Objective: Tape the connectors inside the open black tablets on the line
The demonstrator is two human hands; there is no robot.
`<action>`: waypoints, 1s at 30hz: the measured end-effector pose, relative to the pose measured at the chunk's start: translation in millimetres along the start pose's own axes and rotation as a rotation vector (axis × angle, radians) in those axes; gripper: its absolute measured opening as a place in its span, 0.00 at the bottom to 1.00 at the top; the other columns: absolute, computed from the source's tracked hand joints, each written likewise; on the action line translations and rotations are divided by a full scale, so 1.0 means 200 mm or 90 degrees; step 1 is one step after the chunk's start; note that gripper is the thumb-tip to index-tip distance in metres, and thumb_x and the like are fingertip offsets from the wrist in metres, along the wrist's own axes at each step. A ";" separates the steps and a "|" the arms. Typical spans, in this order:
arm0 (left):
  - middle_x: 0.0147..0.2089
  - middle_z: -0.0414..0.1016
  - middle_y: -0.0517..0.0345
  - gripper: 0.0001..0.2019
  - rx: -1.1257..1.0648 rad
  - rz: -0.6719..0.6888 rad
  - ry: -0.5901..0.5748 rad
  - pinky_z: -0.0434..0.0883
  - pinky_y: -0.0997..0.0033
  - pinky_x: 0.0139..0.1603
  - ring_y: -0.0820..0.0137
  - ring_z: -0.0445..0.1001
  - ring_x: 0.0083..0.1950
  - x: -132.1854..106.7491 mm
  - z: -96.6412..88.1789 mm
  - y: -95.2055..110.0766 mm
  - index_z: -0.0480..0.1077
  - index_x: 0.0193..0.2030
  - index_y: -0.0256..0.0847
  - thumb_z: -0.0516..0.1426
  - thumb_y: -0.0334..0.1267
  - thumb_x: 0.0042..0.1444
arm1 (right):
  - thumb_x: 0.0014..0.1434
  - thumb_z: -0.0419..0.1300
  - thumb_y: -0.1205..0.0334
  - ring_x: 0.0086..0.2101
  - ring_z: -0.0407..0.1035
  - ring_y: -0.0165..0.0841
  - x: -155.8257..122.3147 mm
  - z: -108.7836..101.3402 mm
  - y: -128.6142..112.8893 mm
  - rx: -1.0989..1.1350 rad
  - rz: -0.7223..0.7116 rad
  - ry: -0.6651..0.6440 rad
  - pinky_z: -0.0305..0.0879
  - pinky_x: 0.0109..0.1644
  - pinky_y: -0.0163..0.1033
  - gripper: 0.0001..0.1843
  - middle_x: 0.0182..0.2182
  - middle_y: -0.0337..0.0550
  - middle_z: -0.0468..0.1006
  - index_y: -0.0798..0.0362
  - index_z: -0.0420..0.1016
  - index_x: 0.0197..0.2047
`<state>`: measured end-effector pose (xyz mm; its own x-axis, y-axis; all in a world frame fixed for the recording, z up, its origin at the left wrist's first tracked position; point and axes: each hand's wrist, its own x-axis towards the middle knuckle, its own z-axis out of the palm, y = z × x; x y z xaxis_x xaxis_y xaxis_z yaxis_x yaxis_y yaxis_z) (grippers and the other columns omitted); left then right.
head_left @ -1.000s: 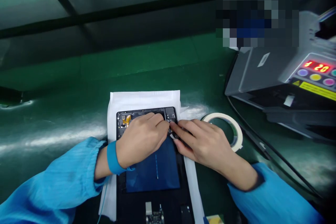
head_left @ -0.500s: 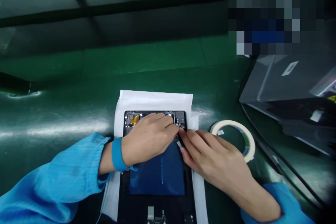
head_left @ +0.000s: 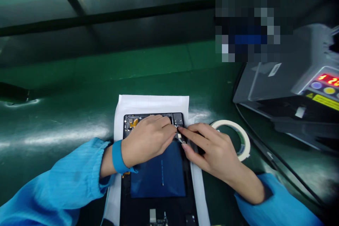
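Observation:
An opened tablet point(head_left: 156, 204) with exposed inner parts and a large dark-blue battery panel point(head_left: 159, 180) lies on a white sheet point(head_left: 153, 103). My left hand point(head_left: 148, 136), a blue band round its wrist, rests over the upper part of the tablet. Its fingers are curled and closed near the top right corner; what they pinch, if anything, is hidden. From the right, my right hand point(head_left: 215, 148) touches the same area with its index fingertip. Its thumb is apart from that finger, beside a small white tab point(head_left: 180, 139) at the tablet's right side.
A roll of cream tape point(head_left: 247, 144) stands to the right, partly behind my right hand. Beyond it is a grey machine point(head_left: 267, 81) with a red lit display point(head_left: 328, 78). A black cable point(head_left: 288, 167) crosses the green table point(head_left: 66, 102). A blurred-out patch covers the upper right.
My right hand's thumb and index finger have spread apart, leaving the white tab more visible. The left hand stays almost in place. The view has turned right, bringing the machine's display into sight.

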<state>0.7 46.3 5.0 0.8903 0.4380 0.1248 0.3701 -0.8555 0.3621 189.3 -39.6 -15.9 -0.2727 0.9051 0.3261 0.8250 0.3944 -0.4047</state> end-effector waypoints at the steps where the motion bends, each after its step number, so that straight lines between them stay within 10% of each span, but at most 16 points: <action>1: 0.31 0.69 0.55 0.14 -0.002 0.002 0.005 0.66 0.69 0.33 0.69 0.66 0.32 0.00 0.00 0.00 0.72 0.36 0.35 0.46 0.33 0.65 | 0.60 0.56 0.64 0.31 0.70 0.29 0.01 0.00 0.00 -0.018 -0.003 0.018 0.65 0.32 0.34 0.14 0.34 0.43 0.76 0.57 0.73 0.48; 30: 0.29 0.67 0.56 0.10 0.003 0.008 0.051 0.68 0.66 0.34 0.68 0.65 0.31 -0.02 0.03 0.00 0.69 0.30 0.35 0.50 0.31 0.61 | 0.58 0.55 0.73 0.26 0.65 0.29 0.07 0.01 -0.11 -0.295 -0.094 0.040 0.57 0.29 0.38 0.08 0.25 0.41 0.74 0.60 0.75 0.38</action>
<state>-1.0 43.6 -0.8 0.8708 0.4476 0.2032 0.3601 -0.8622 0.3564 166.0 -34.3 -4.3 -0.3847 0.8282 0.4076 0.9172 0.3926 0.0678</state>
